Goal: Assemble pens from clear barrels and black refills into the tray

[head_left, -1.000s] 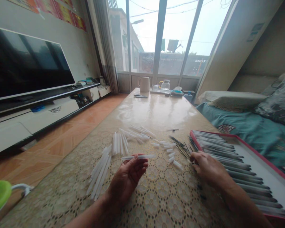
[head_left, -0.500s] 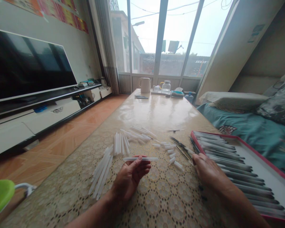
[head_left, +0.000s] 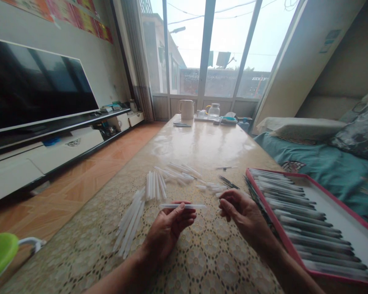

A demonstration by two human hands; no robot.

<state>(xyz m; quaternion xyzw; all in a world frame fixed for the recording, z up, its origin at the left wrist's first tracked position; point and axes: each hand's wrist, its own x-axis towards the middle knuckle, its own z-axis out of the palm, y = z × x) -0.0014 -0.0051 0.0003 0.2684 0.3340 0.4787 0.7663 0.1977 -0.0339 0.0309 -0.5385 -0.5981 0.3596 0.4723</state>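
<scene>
So nearest, the left hand (head_left: pixel 171 222) is hanging over the beige, flower-patterned surface (head_left: pixel 196 261), its grip pinching a slim, straight, translucent white plastic tube (head_left: pixel 188 206) between thumb and fingers. That tube is lying crosswise, long axis running left to right, its right end pointing toward the right hand (head_left: pixel 241 210). The right hand is hovering just past that end, a gap showing between; can't tell if its grip is pinching anything tiny. Honestly that's the key bit: tube end and right fingertips are facing each other, roughly level. Off left, a loose pile of similar white tubes (head_left: pixel 130 224) is fanning out, and off right a shallow, red-edged box (head_left: pixel 337 214) is holding a row of grey, dark-tipped, pen-like sticks (head_left: pixel 306 212). Further back, short white cylinders (head_left: pixel 213 187) and thin dark rods (head_left: pixel 228 182) are lying behind the right hand, and way back a pale beige kettle (head_left: pixel 187 109) is standing
</scene>
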